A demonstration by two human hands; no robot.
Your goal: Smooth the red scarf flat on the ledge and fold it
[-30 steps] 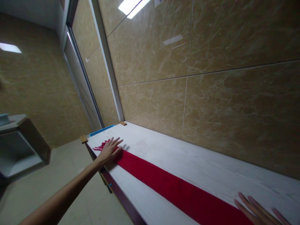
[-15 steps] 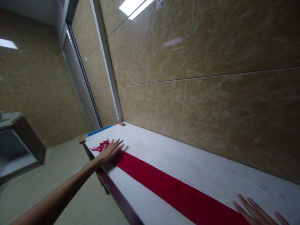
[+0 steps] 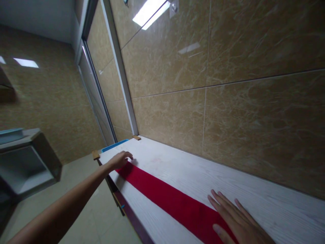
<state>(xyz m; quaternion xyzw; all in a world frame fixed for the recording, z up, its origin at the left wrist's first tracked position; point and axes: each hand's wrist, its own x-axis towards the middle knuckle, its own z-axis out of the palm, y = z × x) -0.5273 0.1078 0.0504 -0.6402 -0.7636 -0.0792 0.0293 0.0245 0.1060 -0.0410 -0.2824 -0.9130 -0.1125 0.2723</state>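
Note:
A long red scarf point(image 3: 162, 195) lies flat along the white tabletop, running from the far left end toward the bottom right. At its far end my left hand point(image 3: 121, 160) has its fingers curled in at the cloth, closed on the scarf's end. The fringe there is hidden behind that hand. My right hand point(image 3: 236, 217) is open, fingers spread, over the near part of the scarf and its wall-side edge. Beyond that hand the scarf runs out of view.
A tan tiled wall point(image 3: 167, 115) borders the table's long side. Wooden blocks point(image 3: 95, 155) sit at the table's far corners, with a blue tray point(image 3: 114, 145) beyond the end. A cabinet point(image 3: 33, 162) stands on the floor to the left.
My left hand has gone from flat and spread to curled at the scarf's end, and the fringe has gone out of sight. My right hand has moved left, further onto the scarf.

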